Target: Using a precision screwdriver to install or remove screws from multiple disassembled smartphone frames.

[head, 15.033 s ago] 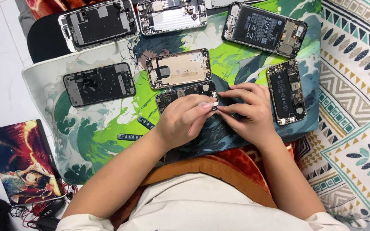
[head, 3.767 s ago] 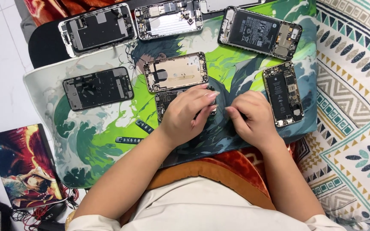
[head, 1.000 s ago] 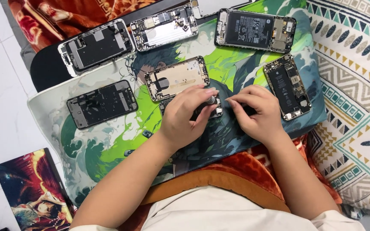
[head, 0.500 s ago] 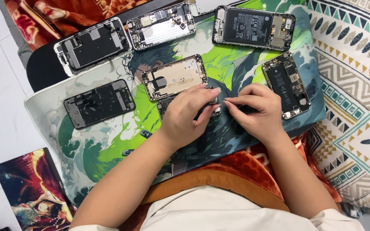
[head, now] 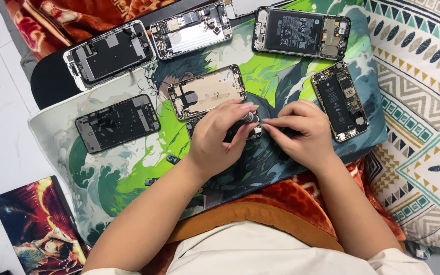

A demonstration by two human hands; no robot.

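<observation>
My left hand [head: 219, 138] rests over a small opened phone body [head: 254, 131] lying on a green and teal illustrated mat [head: 123, 173], fingers curled down onto it. My right hand [head: 301, 133] sits just to the right, its thumb and forefinger pinched on a thin tool whose tip meets the phone at the left fingertips. Most of that phone is hidden under the left hand. A gold-framed phone shell [head: 207, 91] lies just beyond my hands.
Several more opened phones lie on the mat: a dark one [head: 117, 122] at left, two [head: 109, 53] [head: 192, 30] at the back, a large one [head: 301, 31] far right, another [head: 340, 101] beside my right hand. A patterned cushion [head: 418, 102] is at right, a picture book [head: 39, 229] lower left.
Over the frames the view has shifted slightly. Both hands have stayed on the same small phone, with only small finger movements at its right end.
</observation>
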